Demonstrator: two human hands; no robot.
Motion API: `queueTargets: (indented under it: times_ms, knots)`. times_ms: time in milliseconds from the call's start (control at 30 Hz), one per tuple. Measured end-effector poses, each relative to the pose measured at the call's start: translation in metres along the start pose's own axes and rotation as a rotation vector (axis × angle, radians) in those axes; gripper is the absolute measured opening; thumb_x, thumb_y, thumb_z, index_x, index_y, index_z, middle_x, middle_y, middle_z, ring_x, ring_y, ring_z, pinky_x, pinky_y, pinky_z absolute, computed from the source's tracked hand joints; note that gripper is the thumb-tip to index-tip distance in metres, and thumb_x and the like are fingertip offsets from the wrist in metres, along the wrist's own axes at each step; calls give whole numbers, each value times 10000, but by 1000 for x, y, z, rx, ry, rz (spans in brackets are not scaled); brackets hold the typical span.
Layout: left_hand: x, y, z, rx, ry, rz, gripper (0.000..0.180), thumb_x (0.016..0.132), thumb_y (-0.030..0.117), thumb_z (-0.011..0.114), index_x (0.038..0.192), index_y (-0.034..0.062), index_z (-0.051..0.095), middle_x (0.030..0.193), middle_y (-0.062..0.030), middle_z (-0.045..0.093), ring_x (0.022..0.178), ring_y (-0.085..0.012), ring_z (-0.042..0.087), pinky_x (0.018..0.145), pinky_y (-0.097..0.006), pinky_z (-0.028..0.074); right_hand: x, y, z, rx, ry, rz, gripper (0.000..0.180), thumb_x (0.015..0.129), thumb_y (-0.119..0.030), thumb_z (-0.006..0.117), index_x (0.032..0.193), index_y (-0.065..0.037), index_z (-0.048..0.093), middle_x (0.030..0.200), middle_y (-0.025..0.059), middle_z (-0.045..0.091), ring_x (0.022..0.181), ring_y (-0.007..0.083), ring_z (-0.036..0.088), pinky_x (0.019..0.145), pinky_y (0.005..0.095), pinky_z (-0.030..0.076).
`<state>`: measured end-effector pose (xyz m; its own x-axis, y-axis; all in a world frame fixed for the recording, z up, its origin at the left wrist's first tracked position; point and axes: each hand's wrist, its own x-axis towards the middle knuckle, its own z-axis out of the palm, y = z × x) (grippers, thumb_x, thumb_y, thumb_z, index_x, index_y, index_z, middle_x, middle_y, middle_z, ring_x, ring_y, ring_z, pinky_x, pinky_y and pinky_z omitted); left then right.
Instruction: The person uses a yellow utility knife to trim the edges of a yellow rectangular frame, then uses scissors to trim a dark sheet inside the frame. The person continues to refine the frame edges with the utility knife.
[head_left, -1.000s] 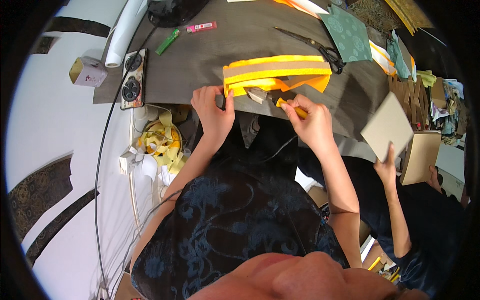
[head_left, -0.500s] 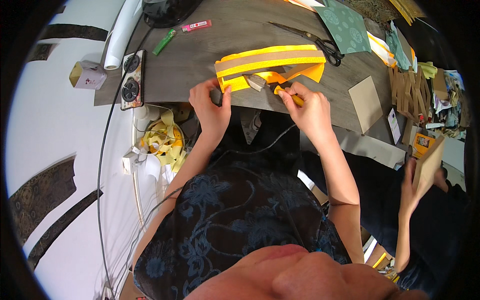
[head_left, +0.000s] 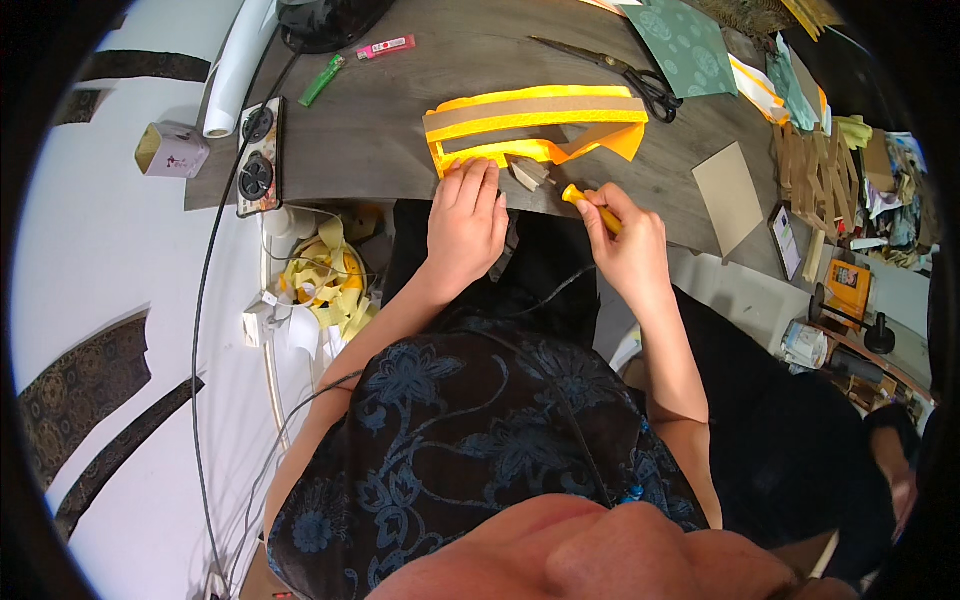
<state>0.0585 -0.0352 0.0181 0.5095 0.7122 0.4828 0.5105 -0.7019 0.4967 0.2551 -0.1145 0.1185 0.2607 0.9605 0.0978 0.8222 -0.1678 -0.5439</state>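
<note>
A frame of cardboard strips edged in yellow fabric (head_left: 540,120) stands near the table's front edge, a loose orange-yellow flap at its right. My left hand (head_left: 468,215) lies over its front left part, fingers stretched side by side on the yellow fabric. My right hand (head_left: 630,235) is closed around the yellow handle of a tool (head_left: 590,207), just right of the frame. At the tool's far end, a pale wedge-shaped head (head_left: 529,174) lies close to the frame's front strip; the shaft between is hard to make out.
Black scissors (head_left: 615,68) and a green patterned sheet (head_left: 680,50) lie behind the frame. A beige board (head_left: 731,195) and a phone (head_left: 785,240) are right. Left are a power strip (head_left: 260,158), a green lighter (head_left: 321,81) and a scrap-filled bin (head_left: 330,275). A person in dark clothes (head_left: 780,470) is lower right.
My left hand has moved right from the frame's left corner onto its front strip. My right hand and the tool have shifted slightly toward me. The other person's raised board is out of view.
</note>
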Motion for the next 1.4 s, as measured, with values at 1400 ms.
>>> queueTargets:
  times_ms: [1400]
  knots:
    - [2, -61, -36, -336, 197, -184, 315, 842, 44, 846, 1114, 6, 691, 1082, -141, 721, 969, -308, 697, 854, -375, 564, -8, -57, 42, -155, 72, -133, 127, 973, -221, 680, 940, -99, 674, 638, 163, 681, 593, 373, 708, 561, 467, 581]
